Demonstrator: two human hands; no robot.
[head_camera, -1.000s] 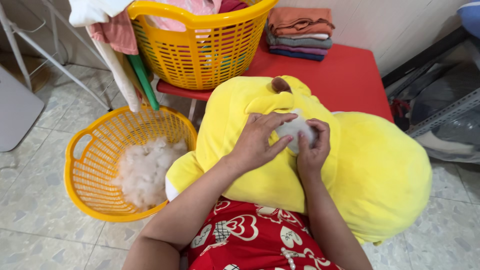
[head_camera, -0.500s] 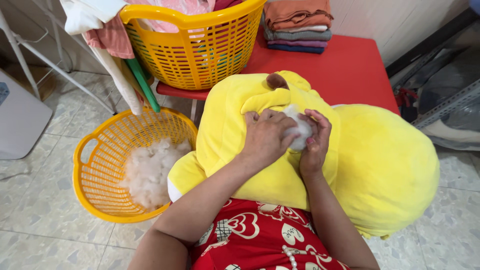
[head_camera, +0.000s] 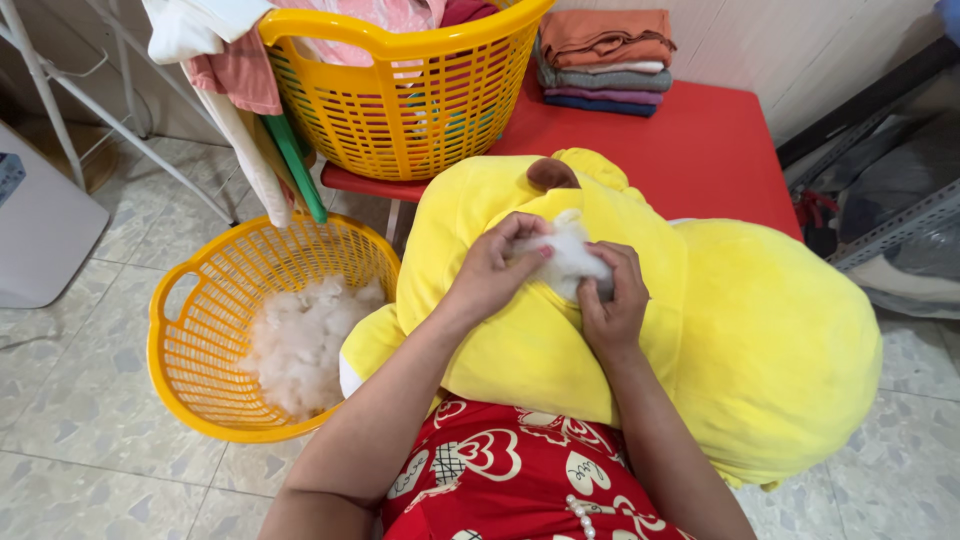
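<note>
Both hands are on a big yellow plush (head_camera: 640, 330) lying across the lap. Left hand (head_camera: 495, 272) and right hand (head_camera: 612, 300) each have a pinching grip on a white stuffing tuft (head_camera: 568, 256) at its opening. More stuffing (head_camera: 300, 345) sits in the floor basket (head_camera: 185, 385).

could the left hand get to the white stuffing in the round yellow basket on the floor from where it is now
Probably yes. The left hand is on the white tuft at the yellow plush toy; the open-topped floor basket sits just left, nothing covering its stuffing.
</note>
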